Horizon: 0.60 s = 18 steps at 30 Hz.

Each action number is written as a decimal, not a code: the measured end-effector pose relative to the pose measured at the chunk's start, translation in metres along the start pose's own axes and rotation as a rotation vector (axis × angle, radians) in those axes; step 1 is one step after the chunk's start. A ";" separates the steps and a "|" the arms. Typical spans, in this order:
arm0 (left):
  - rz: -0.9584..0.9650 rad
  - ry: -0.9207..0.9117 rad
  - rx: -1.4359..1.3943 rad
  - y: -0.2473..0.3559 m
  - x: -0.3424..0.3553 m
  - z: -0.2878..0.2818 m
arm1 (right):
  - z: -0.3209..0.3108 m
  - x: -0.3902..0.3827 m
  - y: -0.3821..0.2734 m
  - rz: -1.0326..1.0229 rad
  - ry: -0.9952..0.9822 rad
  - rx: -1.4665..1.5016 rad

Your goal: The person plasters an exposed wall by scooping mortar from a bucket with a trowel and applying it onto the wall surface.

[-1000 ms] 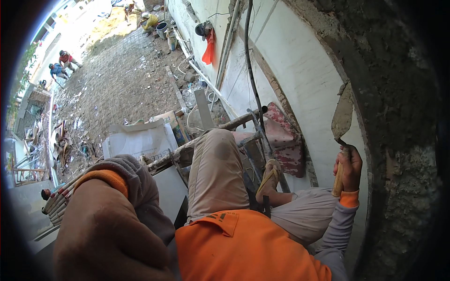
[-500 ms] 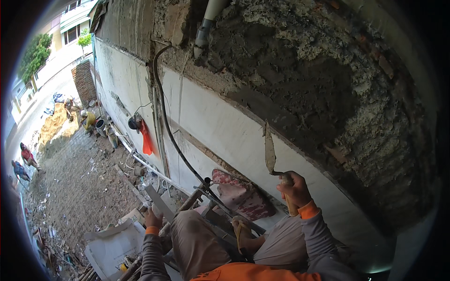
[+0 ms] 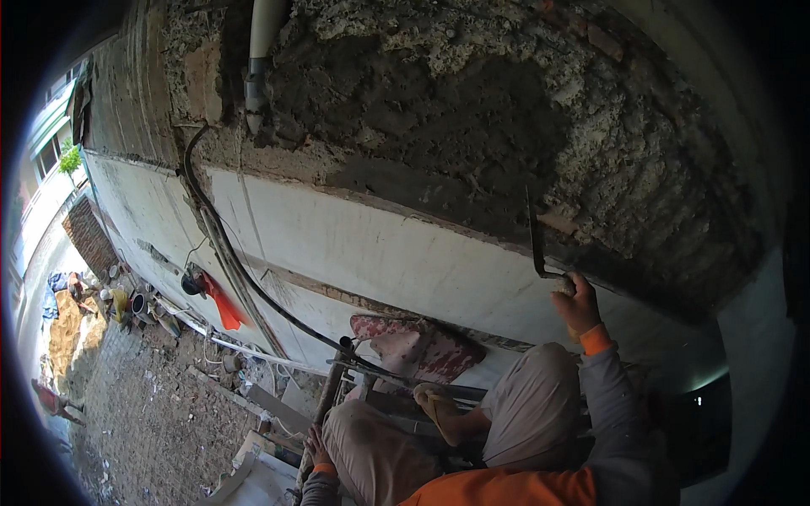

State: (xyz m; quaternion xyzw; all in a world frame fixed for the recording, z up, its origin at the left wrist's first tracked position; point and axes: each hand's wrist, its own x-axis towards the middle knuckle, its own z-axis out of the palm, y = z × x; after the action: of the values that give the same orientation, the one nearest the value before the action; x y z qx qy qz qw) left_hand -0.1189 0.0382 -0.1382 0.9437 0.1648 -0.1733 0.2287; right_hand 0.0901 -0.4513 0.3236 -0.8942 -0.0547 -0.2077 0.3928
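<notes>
The right hand [image 3: 580,307] has fingers [image 3: 581,287] closed on a thin dark metal trowel [image 3: 536,242]; for the left hand [image 3: 318,446], I cannot tell.

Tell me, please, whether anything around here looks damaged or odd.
Yes: the upper wall, near the trowel in the right hand, looks rough and pitted, unlike the smooth white wall below, so it may be damaged.
</notes>
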 end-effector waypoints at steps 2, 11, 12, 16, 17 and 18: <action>0.062 -0.019 0.031 -0.007 0.001 0.016 | -0.039 -0.025 0.025 0.041 0.059 -0.256; 0.056 -0.011 0.369 -0.003 0.023 0.033 | -0.108 -0.114 0.057 0.504 0.154 -0.206; 0.071 -0.021 0.386 -0.004 0.022 0.031 | -0.106 -0.113 0.062 0.438 0.147 -0.312; 0.055 0.115 0.467 -0.034 0.021 0.071 | -0.089 -0.103 0.083 0.298 0.113 -0.478; 0.061 0.113 0.468 -0.029 0.023 0.066 | -0.091 -0.110 0.087 0.368 0.097 -0.505; 0.062 0.107 0.471 -0.026 0.022 0.063 | -0.095 -0.119 0.089 0.443 0.077 -0.536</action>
State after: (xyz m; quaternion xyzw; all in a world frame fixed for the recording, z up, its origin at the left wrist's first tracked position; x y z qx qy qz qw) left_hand -0.1258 0.0340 -0.2096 0.9834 0.1029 -0.1498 -0.0014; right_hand -0.0260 -0.5732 0.2707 -0.9472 0.2120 -0.1583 0.1812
